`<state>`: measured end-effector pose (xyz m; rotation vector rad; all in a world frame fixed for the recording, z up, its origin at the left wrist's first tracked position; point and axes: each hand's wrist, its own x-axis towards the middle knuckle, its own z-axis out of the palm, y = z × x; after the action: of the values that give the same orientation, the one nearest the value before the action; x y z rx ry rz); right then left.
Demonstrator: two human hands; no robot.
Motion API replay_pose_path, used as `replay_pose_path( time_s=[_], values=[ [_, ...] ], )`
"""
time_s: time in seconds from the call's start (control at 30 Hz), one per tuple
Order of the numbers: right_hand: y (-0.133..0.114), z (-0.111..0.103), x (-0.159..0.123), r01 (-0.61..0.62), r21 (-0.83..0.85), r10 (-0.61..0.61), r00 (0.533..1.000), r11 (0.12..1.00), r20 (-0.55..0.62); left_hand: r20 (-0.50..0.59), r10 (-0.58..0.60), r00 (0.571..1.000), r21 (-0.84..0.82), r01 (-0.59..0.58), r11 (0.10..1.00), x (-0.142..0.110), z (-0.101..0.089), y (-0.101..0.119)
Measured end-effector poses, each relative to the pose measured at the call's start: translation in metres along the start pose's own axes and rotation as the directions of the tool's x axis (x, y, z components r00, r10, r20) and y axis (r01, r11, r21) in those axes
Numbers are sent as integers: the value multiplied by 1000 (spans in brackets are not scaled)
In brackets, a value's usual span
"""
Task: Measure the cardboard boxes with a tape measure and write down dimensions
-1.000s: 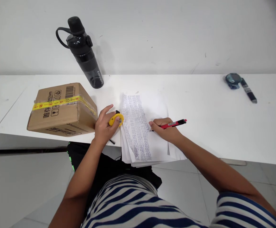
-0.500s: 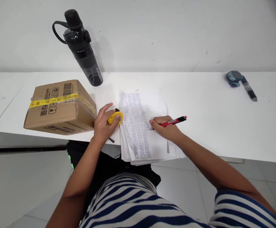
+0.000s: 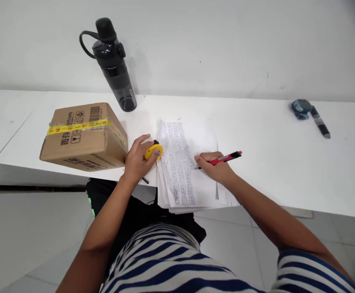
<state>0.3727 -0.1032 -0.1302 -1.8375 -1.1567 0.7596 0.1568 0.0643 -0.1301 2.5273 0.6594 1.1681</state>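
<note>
My right hand [image 3: 217, 166] is closed around a red and black pen [image 3: 226, 158], its tip down on a stack of white paper [image 3: 204, 187]. Blue handwriting fills columns on the left half of the top sheet; the right part is blank. Thumb and fingers of my left hand [image 3: 138, 160] grip a yellow tape measure [image 3: 153, 152] at the left edge of the paper. The paper's lower edge hangs past the table's front edge.
A taped cardboard box [image 3: 76, 138] stands just left of my left hand. Behind it is a black water bottle [image 3: 116, 67]. At the right lie a dark blue-green object [image 3: 301, 109] and a black marker [image 3: 320, 122] on the white table [image 3: 266, 162].
The view has shifted and tilted slightly, so the box and bottle appear a little farther right. Both hands keep their holds, with the pen still at nearly the same spot on the paper.
</note>
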Motion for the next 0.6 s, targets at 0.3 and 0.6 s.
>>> replay_pose_path(
  time_s=[0.3,0.6],
  values=[
    [4,-1,17,80,-384,-204,934,920,-294,-19,293,956,100,-289,952,-11,-8,7],
    [-102,23,-7,435,258,-506,722,862,472,-416,533,736,-35,-599,800,-21,-78,58]
  ],
)
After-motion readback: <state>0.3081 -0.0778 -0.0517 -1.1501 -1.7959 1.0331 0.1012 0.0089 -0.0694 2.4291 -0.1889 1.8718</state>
